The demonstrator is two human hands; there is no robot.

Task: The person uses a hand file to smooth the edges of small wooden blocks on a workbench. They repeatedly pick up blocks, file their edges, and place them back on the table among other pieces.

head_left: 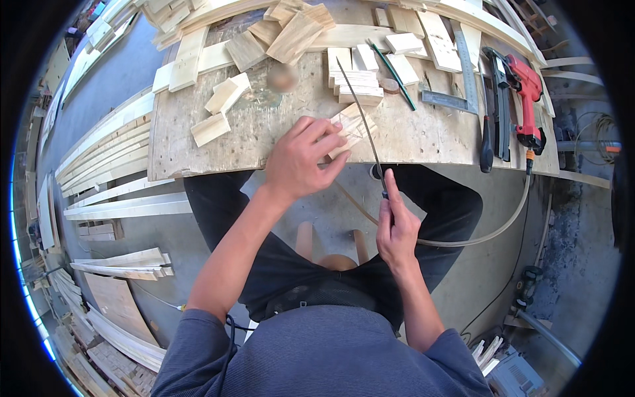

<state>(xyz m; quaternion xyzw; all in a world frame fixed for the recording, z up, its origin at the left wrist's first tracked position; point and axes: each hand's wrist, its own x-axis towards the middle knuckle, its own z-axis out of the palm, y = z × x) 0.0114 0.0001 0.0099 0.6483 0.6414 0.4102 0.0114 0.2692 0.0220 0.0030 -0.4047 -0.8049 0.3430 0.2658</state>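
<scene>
My right hand (397, 228) is closed around the handle of a hand saw (357, 106), its index finger stretched along it. The saw's long thin blade shows nearly edge-on and points away over the workbench (251, 142). Under the blade, near the bench's front edge, lies a small wooden block (355, 129) with dark lines drawn on it. My left hand (305, 155) grips the block's left side with bent fingers and thumb. Whether the teeth touch the wood I cannot tell. Just beyond the block sits a stack of pale wood pieces (358, 89).
A dark green pencil (395, 76) and a metal square (471, 86) lie to the right. Farther right are a screwdriver (486, 142) and a red-and-black nail gun (526, 96) with a hose (493, 235). Loose wood blocks (297, 36) cover the far side; long boards (109, 155) stand left.
</scene>
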